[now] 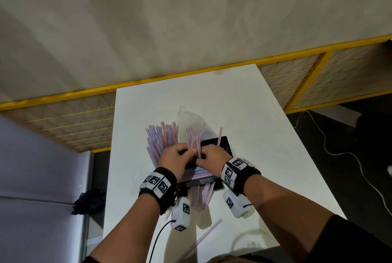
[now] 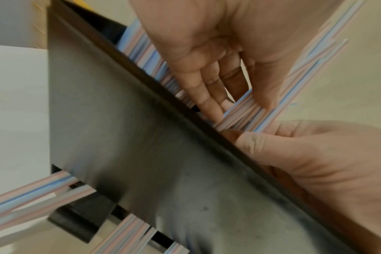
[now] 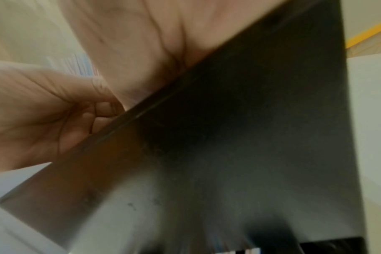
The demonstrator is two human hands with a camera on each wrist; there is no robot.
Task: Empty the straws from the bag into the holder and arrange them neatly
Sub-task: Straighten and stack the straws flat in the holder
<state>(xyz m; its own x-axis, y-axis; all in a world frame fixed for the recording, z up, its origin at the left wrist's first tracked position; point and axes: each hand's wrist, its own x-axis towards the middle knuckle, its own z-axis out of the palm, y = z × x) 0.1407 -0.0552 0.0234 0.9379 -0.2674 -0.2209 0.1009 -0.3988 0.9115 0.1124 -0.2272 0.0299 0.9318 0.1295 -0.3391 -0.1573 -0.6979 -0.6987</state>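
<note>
A black straw holder (image 1: 225,146) stands mid-table; its dark wall fills the left wrist view (image 2: 141,154) and the right wrist view (image 3: 250,137). Several pink-and-blue striped straws (image 1: 161,139) fan up out of its left side. My left hand (image 1: 188,153) and right hand (image 1: 203,154) meet over the holder, both gripping a smaller bunch of straws (image 1: 194,142). In the left wrist view my left hand (image 2: 241,111) pinches that bunch between fingers and thumb, just inside the rim. More straws (image 1: 203,197) poke out of the holder's near end. The clear plastic bag (image 1: 188,121) lies behind.
One loose straw (image 1: 204,238) lies on the white table (image 1: 265,135) near its front edge. A yellow-framed mesh fence (image 1: 297,80) runs behind the table. A dark cloth (image 1: 89,201) lies on the floor at the left, a white cable (image 1: 339,153) at the right.
</note>
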